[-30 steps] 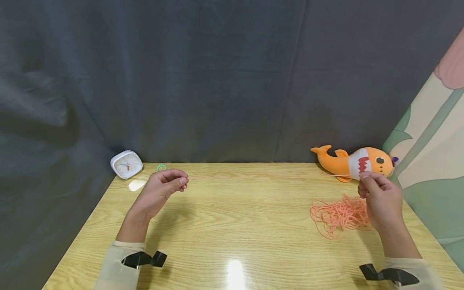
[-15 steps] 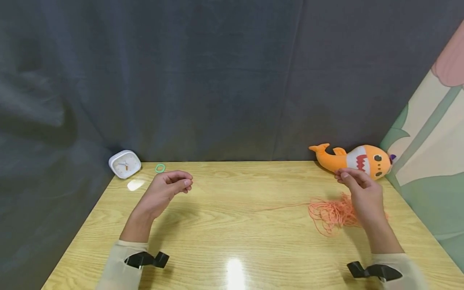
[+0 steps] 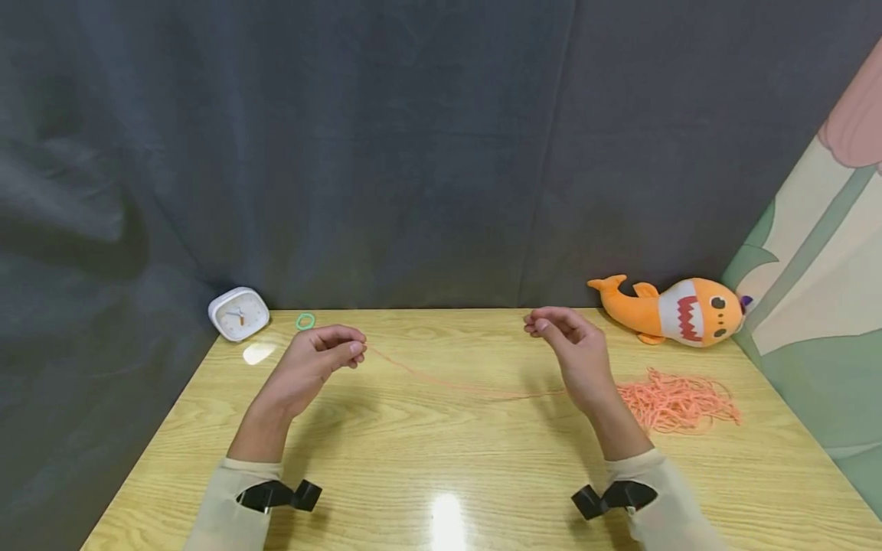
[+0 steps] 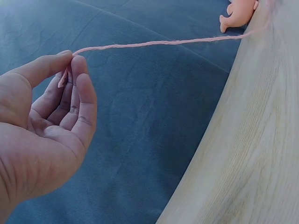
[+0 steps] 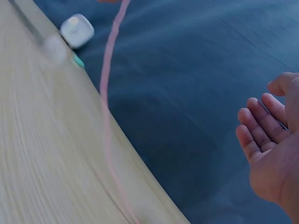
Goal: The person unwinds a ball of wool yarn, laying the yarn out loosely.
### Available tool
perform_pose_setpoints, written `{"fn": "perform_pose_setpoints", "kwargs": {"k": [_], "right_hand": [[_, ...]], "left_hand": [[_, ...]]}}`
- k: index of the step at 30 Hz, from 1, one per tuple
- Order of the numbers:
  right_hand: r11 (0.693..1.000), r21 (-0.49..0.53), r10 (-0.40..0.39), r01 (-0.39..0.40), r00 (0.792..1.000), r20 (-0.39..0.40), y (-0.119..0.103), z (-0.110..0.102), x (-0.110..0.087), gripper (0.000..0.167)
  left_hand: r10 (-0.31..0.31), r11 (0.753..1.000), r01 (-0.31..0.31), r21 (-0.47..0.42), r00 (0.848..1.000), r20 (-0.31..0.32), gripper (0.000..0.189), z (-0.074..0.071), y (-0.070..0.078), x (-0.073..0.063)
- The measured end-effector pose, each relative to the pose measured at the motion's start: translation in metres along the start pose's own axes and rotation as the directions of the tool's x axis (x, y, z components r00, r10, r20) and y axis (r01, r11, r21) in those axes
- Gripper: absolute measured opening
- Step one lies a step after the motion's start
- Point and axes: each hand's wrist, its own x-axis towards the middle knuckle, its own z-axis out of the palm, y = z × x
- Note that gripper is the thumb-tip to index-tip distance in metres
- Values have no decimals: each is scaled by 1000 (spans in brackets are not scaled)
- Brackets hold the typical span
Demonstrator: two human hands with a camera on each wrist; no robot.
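My left hand [image 3: 303,371] pinches the end of a coral-pink strand of yarn [image 4: 149,43] between thumb and index finger, with a short tail hanging inside the palm. From there the yarn sags over the wooden table and runs right, passing behind my right hand [image 3: 579,356] toward a loose tangled heap of the same yarn [image 3: 678,402]. The right hand hovers above the middle right of the table. In the right wrist view its fingers [image 5: 257,126] are loosely bent, thumb apart, holding nothing, with the strand well off to their left.
An orange plush shark [image 3: 630,310] lies at the back right, behind the heap. A white clock [image 3: 239,314] stands in the back left corner beside a small green ring [image 3: 305,321]. Dark curtain [image 3: 413,153] closes off the back and left; a printed panel [image 3: 820,306] borders the right.
My right hand has swept left from the far right, away from the shark and heap. The strand, stretched straight between both hands a second ago, now sags. My left hand has hardly moved.
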Motion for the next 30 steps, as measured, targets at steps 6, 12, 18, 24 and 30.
{"fn": "perform_pose_setpoints", "kwargs": {"k": [6,12,18,24,30], "right_hand": [[1000,-9,26,-26,996,90,5,49,2,27],[997,18,69,-73,980,189,11,93,-1,24],[992,23,111,-122,959,262,18,129,-6,23],[988,-10,148,-152,936,319,22,153,-8,25],[989,-34,147,-144,922,358,24,163,-11,20]], "left_hand": [[4,1000,-4,0,1000,9,10,0,1,0],[19,1000,-19,4,1000,15,11,-1,2,-2],[27,1000,-27,-1,999,20,11,0,3,-2],[25,1000,-25,3,999,22,9,1,2,0],[24,1000,-24,5,999,21,9,0,2,-1]]}}
